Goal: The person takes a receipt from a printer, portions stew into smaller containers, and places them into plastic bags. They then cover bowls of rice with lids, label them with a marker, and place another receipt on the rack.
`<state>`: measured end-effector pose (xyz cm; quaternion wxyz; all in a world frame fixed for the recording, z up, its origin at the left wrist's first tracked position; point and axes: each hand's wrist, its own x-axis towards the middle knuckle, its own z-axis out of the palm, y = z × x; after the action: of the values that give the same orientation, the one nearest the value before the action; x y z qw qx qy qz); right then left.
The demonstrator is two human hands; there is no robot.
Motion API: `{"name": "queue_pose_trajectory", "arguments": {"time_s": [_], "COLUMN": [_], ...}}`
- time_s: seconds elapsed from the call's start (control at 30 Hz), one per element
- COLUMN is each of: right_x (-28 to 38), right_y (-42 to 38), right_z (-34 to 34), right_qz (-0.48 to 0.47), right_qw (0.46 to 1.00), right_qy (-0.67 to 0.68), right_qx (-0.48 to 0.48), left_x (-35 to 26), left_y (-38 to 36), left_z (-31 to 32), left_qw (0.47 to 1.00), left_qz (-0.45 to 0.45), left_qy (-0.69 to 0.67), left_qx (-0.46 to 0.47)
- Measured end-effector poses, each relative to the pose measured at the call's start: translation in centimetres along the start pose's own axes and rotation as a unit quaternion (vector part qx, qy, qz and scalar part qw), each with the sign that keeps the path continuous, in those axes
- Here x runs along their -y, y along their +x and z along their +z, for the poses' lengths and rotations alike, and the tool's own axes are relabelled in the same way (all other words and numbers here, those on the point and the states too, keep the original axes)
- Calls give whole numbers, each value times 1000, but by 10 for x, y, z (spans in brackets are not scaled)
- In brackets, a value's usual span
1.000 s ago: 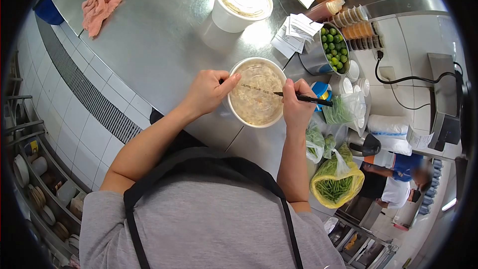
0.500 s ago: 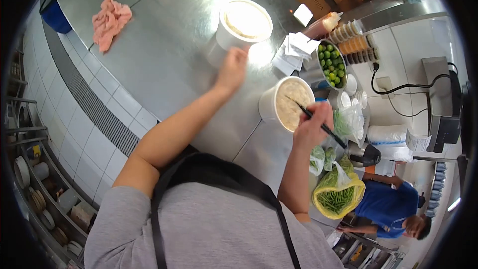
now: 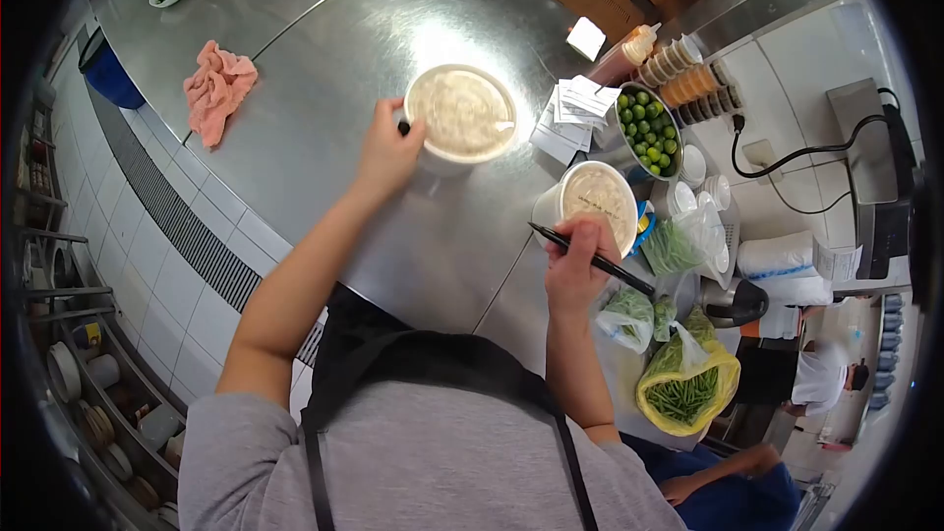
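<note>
A lidded white tub (image 3: 460,113) with pale contents stands on the steel counter, and my left hand (image 3: 393,147) touches its left rim. A small black piece, probably the pen cap, shows between the fingers of that hand. In my right hand (image 3: 578,270) is a black marker (image 3: 615,270), its tip pointing up and left, clear of the tubs. Just beyond the right hand stands a second lidded tub (image 3: 598,199) with dark writing on its lid.
Pink cloth (image 3: 218,91) lies on the steel counter (image 3: 295,128). To the right are paper slips (image 3: 580,103), a bowl of limes (image 3: 649,133), sauce bottles, bagged greens and a yellow bag of green beans (image 3: 685,395). Two co-workers are at the lower right.
The left hand has moved left, onto the rim of the far tub, which now sits lower in view. The marker has come off the near lid. A second co-worker has come into view.
</note>
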<state>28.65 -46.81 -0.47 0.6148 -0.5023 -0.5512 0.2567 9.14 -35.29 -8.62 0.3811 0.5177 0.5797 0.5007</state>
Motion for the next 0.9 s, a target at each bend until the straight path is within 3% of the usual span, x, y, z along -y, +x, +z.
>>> {"name": "queue_pose_trajectory", "arguments": {"time_s": [0.13,0.17,0.2,0.3,0.37,0.4,0.43,0.5,0.57,0.9], "right_x": [-18,-19,-20,-22,-17,-14,-13,-14,-15,-14], "right_y": [5,8,9,10,11,11,12,8,7,3], "right_z": [25,30,34,28,24,24,24,35,44,56], "right_qz": [-10,42,93,112,137,116,93,92,60,57], "right_qw": [998,997,993,992,989,990,988,987,983,984], "right_qy": [-18,-1,16,2,-7,-47,-87,-94,-103,-73], "right_qx": [62,67,72,62,46,67,87,89,141,150], "left_x": [-31,-33,-36,-33,-19,-7,-9,-19,-26,-22], "left_y": [-95,-111,-126,-147,-136,-124,-115,-103,-102,-102], "left_z": [-7,-7,-5,-5,-21,-19,-19,-22,-17,-17], "left_qw": [977,968,967,930,941,972,972,986,991,982], "left_qz": [-128,-146,-153,-157,-138,-69,-69,-27,-19,-55], "left_qy": [-166,-198,-200,-322,-278,-199,-200,-39,-30,-36], "left_qx": [34,48,44,75,138,106,107,157,132,179]}}
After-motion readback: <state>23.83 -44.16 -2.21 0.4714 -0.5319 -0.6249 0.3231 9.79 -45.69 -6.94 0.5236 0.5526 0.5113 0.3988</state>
